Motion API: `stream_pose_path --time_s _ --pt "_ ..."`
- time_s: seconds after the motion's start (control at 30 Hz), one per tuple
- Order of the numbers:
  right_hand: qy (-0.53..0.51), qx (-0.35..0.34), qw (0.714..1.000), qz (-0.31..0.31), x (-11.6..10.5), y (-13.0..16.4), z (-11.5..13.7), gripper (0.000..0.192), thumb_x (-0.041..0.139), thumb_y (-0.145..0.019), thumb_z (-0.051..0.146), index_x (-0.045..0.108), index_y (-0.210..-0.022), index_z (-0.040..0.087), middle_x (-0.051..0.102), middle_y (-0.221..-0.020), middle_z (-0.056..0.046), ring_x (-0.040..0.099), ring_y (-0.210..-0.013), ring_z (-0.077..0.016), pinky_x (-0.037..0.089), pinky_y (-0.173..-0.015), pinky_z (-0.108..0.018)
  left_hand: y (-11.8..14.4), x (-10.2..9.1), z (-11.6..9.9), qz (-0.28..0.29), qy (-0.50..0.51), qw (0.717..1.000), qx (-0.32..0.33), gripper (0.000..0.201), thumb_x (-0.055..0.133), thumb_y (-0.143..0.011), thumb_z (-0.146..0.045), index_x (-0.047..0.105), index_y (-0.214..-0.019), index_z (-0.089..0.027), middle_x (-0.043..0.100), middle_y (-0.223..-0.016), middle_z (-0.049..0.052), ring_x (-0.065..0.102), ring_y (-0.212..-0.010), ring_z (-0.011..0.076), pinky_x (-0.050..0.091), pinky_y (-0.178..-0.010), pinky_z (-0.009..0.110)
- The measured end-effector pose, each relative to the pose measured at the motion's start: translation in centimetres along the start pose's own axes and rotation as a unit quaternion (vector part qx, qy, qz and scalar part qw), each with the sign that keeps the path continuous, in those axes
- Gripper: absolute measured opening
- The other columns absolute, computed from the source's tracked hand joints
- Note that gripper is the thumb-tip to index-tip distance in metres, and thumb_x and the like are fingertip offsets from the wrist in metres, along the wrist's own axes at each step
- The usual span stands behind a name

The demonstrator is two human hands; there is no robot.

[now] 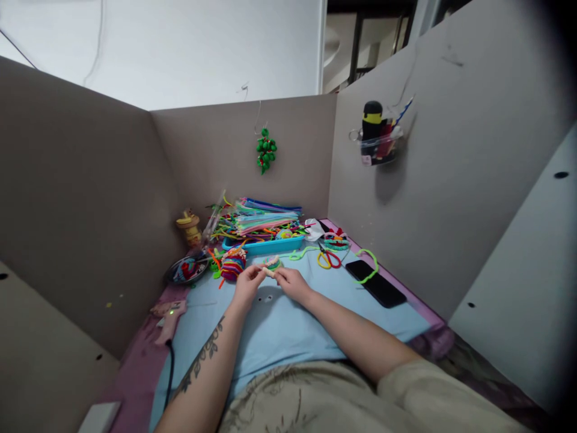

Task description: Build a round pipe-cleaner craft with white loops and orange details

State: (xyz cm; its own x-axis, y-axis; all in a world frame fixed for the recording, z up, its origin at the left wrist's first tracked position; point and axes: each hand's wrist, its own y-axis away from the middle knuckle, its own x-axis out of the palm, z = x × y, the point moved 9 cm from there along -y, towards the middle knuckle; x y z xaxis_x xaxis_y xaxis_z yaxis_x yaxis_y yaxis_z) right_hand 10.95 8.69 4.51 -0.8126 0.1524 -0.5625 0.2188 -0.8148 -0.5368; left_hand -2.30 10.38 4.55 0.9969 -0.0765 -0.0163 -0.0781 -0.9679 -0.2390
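Pale strip: pinched between both hands, above the middle of the blue cloth; the strip is short and fuzzy, and a grip on either side probably keeps it steady.
Left hand: fingers closed to a pinch on the strip; the thumb's exact contact is too small to tell.
Right hand: fingers curled, thumb side inward, closed on the strip's other side.
Arm pose: forearms converge from the lower corners; wrists sit low and near each other, likely so that the fingertips meet in easy view.
Round piece: multicoloured, just beyond the fingertips; whether it is held or rests on the cloth, cannot tell.
White dots: two, on the cloth just below the hands.
Striped ball: just beside the left hand, leftward.
Blue tray: beyond the hands, heaped with fuzzy stems; most top stems lie lengthwise, presumably for easy picking.
Scissors: beyond the right hand, handles toward the person, which suits a quick reach.
Glue gun: left edge of the cloth, green light lit, apparently parked apart from the handwork.
Phone: flat at right, green strand lying across it.
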Motion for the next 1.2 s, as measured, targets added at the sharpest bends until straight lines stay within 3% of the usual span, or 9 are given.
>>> stream_pose_path --time_s 0.47,0.77,1.2 --pt "0.074 -0.003 0.994 -0.074 -1.5 0.1 1.3 0.014 0.053 -0.081 0.028 0.056 -0.071 0.019 0.058 -0.069 0.0 0.052 -0.068 -0.0132 0.036 -0.062 -0.022 0.8 -1.0 -0.5 -0.09 -0.031 0.995 0.041 0.031 0.064 -0.065 -0.043 0.063 -0.07 -0.013 0.052 -0.055 -0.002 0.043 -0.051 0.0088 0.033 -0.049 0.021" --pt "0.134 -0.028 0.986 -0.095 -1.8 0.4 2.2 0.013 0.05 -0.082 0.023 0.054 -0.07 0.02 0.057 -0.07 -0.002 0.051 -0.072 -0.0158 0.036 -0.067 -0.025 1.2 -0.9 -1.1 -0.104 -0.043 0.993 0.039 0.033 0.064 -0.064 -0.045 0.063 -0.069 -0.013 0.048 -0.05 -0.002 0.042 -0.048 0.0094 0.032 -0.046 0.021" --pt "0.115 -0.025 0.988 -0.096 -1.8 0.5 2.0 0.012 0.05 -0.083 0.024 0.054 -0.073 0.019 0.058 -0.071 -0.001 0.052 -0.072 -0.0147 0.036 -0.066 -0.024 1.1 -0.8 -1.3 -0.092 -0.035 0.994 0.048 0.031 0.064 -0.064 -0.044 0.062 -0.068 -0.014 0.05 -0.051 -0.003 0.042 -0.047 0.0086 0.032 -0.047 0.021"
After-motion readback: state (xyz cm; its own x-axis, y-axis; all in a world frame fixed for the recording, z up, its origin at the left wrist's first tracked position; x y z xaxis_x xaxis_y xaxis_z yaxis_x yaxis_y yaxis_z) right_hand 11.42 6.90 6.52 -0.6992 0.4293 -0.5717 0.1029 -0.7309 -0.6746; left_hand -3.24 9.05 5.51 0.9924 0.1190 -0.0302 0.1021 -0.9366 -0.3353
